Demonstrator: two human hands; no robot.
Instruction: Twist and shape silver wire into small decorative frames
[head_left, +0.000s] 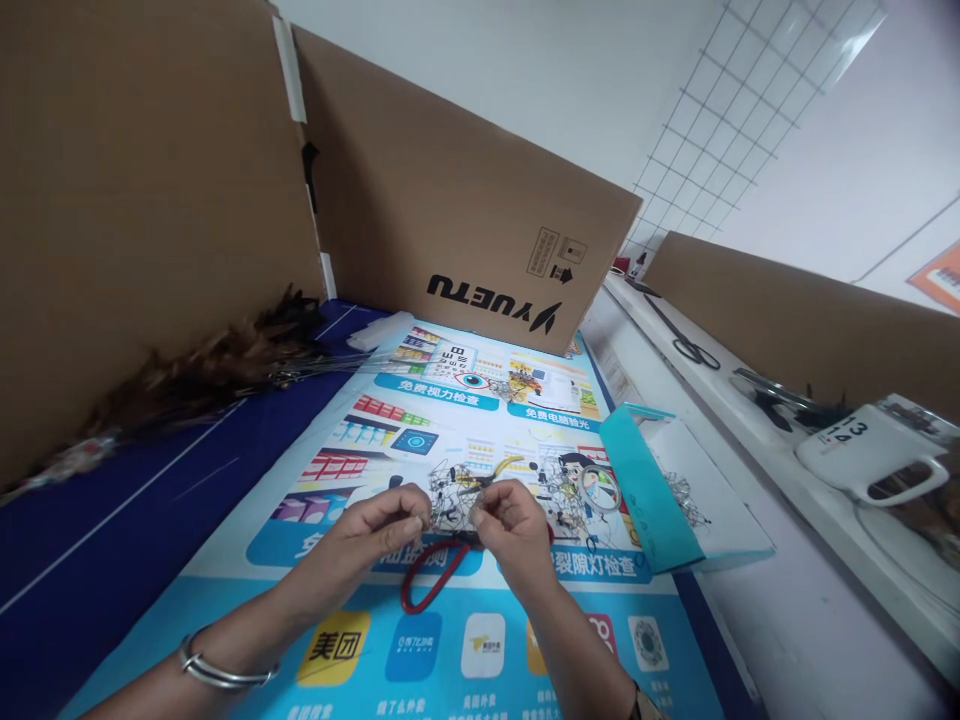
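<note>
My left hand (386, 522) is closed in a pinch, with thumb and fingertips together. A short way to its right, my right hand (514, 520) is pinched as well. Whatever sits between the fingertips is too fine to make out. Behind and between the hands lies a tangle of thin wire pieces (450, 490) with small dark bits. A tool with a red looped handle (421, 590) lies under the hands, its far part hidden. Just beyond my right hand shows a yellow handle (510, 463), partly covered.
A printed blue-and-white sheet (247, 620) covers the table. Brown feathers on wire stems (225, 350) lie left. A teal box (652, 500) holding wire bits stands right. Cardboard panels (450, 200) wall the back and left. Scissors (694, 350) and a white mug (862, 450) rest on the right ledge.
</note>
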